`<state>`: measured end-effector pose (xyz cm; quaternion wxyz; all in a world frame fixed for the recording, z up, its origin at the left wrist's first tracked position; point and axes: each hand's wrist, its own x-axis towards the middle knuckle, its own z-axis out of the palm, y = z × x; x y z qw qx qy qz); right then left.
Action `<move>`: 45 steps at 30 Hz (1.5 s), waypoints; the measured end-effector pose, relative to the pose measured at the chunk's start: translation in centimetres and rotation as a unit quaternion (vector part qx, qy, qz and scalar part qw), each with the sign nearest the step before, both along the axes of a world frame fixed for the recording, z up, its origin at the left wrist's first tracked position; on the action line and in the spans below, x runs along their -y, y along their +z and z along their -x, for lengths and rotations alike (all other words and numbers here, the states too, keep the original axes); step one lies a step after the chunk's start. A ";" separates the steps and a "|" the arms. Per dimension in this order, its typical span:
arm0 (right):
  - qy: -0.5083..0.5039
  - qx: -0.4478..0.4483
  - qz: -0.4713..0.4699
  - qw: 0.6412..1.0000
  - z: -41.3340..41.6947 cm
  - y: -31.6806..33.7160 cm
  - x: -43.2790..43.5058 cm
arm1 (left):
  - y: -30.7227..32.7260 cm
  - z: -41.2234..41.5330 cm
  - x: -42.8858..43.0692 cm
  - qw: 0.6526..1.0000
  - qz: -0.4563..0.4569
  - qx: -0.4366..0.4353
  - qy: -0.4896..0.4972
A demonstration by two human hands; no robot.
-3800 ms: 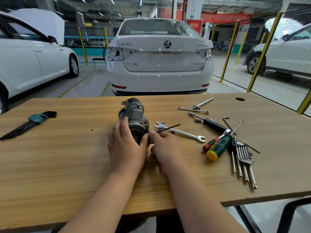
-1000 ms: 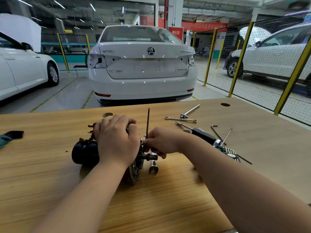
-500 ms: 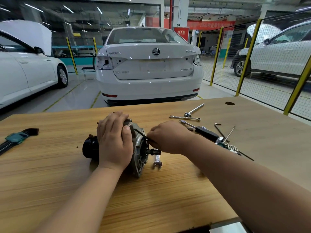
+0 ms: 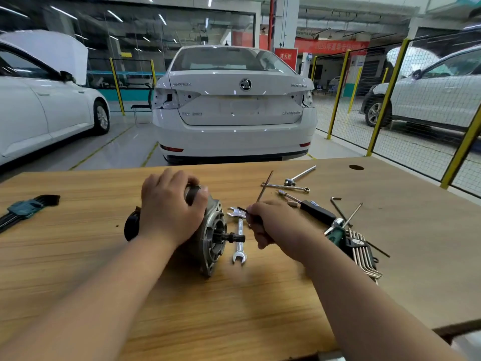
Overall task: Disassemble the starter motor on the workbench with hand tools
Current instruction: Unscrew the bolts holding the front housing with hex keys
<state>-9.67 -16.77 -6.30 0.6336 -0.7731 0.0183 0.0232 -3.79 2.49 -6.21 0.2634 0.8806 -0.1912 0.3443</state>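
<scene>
The left hand (image 4: 169, 212) is clamping its fingers (image 4: 179, 178) over the starter motor (image 4: 212, 238), lying sideways on the desk (image 4: 234, 308) — bracing it against twisting, I'd say. Just right of the motor, the right hand (image 4: 273, 225) is pinching a thin hex key (image 4: 264, 186) — tip clear.

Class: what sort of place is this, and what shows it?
Probably a car workshop: a white car parked indoors, yellow mesh fencing, and a workbench holding a wrench and hex keys.
</scene>
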 end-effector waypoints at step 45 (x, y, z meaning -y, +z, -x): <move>0.097 0.130 0.391 0.906 -3.1 -0.2 -1.5 | 1.7 -0.7 0.7 0.991 -0.115 -0.032 0.056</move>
